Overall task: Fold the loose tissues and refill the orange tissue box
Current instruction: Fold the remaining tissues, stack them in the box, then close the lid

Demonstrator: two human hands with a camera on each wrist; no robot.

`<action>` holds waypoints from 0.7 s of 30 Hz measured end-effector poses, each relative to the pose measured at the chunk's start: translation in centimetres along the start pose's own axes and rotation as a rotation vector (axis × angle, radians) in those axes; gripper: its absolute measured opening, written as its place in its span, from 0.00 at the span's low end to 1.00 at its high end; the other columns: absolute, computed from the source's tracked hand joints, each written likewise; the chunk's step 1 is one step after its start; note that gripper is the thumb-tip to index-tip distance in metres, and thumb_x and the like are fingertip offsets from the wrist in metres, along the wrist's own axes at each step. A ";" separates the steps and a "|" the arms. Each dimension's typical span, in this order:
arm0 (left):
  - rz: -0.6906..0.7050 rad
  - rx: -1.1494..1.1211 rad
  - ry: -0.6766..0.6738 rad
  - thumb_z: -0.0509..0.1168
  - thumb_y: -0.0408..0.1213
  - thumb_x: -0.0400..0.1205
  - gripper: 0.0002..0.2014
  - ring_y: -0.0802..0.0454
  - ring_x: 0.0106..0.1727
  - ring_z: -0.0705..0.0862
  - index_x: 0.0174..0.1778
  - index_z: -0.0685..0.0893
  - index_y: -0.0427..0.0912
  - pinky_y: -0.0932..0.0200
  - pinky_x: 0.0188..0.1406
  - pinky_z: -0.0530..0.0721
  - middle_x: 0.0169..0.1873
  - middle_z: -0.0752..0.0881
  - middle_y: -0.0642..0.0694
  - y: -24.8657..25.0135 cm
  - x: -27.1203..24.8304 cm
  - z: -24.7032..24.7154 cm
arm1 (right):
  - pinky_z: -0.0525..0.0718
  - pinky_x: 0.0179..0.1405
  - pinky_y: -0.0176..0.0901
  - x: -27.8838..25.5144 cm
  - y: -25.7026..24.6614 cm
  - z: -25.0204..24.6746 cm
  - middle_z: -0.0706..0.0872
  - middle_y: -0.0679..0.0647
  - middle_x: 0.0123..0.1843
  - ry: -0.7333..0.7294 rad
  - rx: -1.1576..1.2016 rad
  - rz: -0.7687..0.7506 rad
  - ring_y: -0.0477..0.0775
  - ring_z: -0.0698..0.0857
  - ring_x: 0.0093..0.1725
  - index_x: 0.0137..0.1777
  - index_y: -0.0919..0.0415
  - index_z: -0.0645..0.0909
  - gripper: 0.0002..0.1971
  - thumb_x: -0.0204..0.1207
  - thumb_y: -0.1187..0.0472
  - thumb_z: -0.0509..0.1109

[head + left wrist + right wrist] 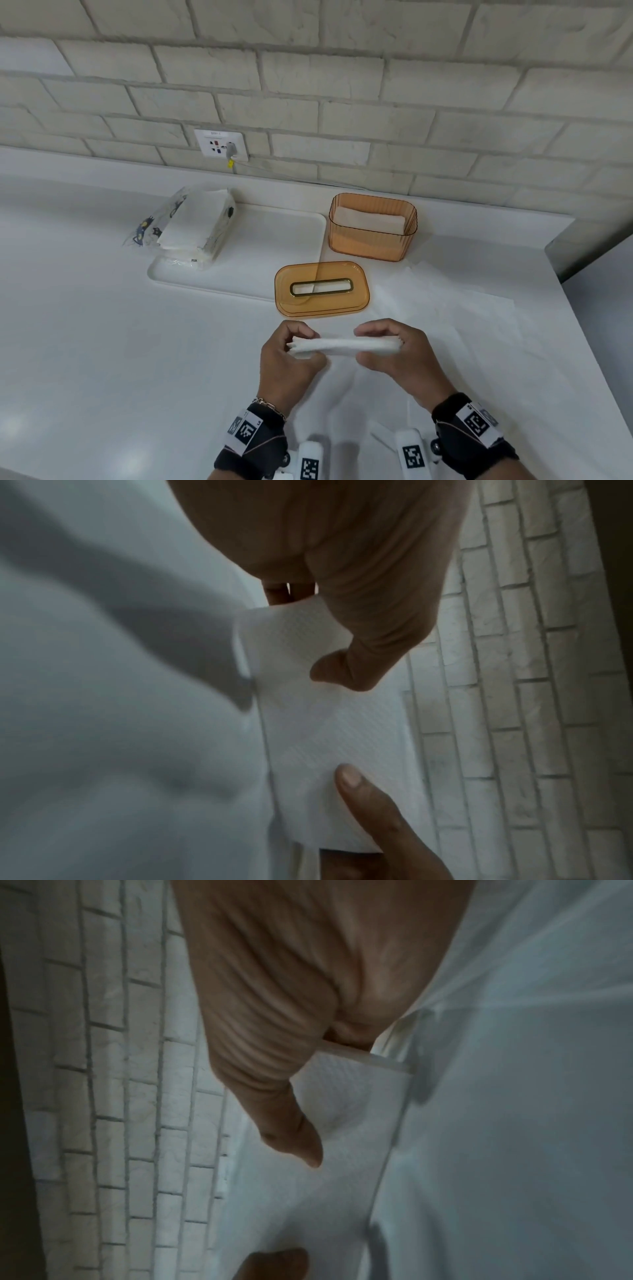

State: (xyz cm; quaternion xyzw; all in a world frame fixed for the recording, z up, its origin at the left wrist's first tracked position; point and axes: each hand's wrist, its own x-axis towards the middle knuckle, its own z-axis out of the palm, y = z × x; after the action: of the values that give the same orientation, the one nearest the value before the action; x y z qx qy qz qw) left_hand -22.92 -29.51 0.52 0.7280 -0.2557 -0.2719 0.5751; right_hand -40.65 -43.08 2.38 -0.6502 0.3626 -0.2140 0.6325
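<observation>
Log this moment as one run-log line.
fold | both hands: left, right hold tissue | box open | lid off

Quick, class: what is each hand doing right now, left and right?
Left hand: closed, pinching one end of the folded tissue.
Right hand: closed, pinching the tissue's other end.

The folded white paper tissue (344, 345) is soft and matt, with a fine embossed weave that shows in both wrist views. The ribbed orange tissue box (371, 236) and its flat orange lid (322, 290) are translucent glossy plastic, the lid's slot edged with a shiny gold metal-look rim (321, 286). The white counter (102, 325) is smooth with a faint sheen, the pale brick wall (342, 85) rough and matt, and the printed tissue pack's wrapper (150, 222) is clear crinkled film.
</observation>
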 end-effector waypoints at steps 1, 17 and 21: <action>-0.006 0.000 -0.008 0.79 0.14 0.64 0.20 0.53 0.38 0.89 0.42 0.87 0.42 0.62 0.39 0.86 0.39 0.93 0.48 -0.2 -0.1 0.0 | 0.90 0.49 0.38 0.0 0.4 0.0 0.96 0.49 0.54 -0.005 -0.004 0.005 0.50 0.92 0.55 0.51 0.49 0.95 0.20 0.66 0.74 0.88; -0.061 0.022 0.002 0.87 0.36 0.69 0.11 0.61 0.40 0.90 0.40 0.94 0.50 0.69 0.38 0.85 0.39 0.94 0.57 0.5 0.9 0.2 | 0.91 0.43 0.43 1.3 -0.2 0.4 0.96 0.48 0.44 0.050 -0.104 0.009 0.52 0.93 0.44 0.50 0.46 0.95 0.10 0.75 0.63 0.85; -0.085 0.007 0.012 0.89 0.36 0.67 0.12 0.62 0.39 0.91 0.41 0.94 0.50 0.68 0.38 0.88 0.38 0.95 0.57 0.5 1.1 0.3 | 0.92 0.47 0.39 1.3 -0.1 0.4 0.96 0.44 0.51 0.031 -0.067 0.012 0.46 0.94 0.49 0.55 0.46 0.94 0.16 0.72 0.65 0.86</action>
State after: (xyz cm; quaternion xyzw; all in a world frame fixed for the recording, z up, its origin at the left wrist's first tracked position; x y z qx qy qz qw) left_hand -22.40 -30.61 0.88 0.7418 -0.2220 -0.2910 0.5619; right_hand -39.49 -43.76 2.23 -0.6654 0.3834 -0.2080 0.6058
